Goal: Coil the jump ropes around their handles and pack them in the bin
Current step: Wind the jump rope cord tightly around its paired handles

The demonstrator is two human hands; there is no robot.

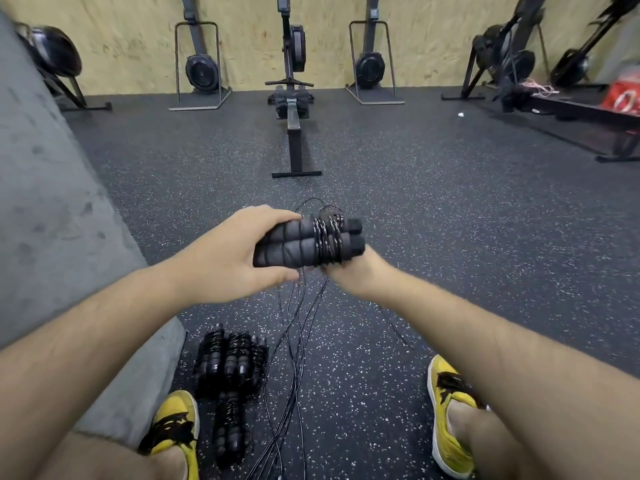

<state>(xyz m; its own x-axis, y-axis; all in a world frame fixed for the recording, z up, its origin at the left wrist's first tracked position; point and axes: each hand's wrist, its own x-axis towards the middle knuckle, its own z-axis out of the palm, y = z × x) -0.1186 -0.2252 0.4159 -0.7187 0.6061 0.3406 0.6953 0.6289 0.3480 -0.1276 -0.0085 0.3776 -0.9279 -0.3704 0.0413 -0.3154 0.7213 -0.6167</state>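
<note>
Jump rope handles [304, 242]: two, foam, side by side, hanging above the floor [450, 237]. Left hand [221, 258] is closing its grip round their ends. Black cord [327, 242] is circling both, its tails trailing down. Right hand [349, 271] is sitting underneath, grip hidden, cannot tell. About four coiled bundles [230, 358] are lying beside the left shoe [173, 424].

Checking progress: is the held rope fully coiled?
Partly coiled: some turns wrap the handles, but loose rope hangs down to the floor.

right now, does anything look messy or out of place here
Coiled cord on the jump rope handles is bunched near one end with loops sticking out, and loose cord trails in crossed strands to the floor. A white scrap lies beyond.
</note>
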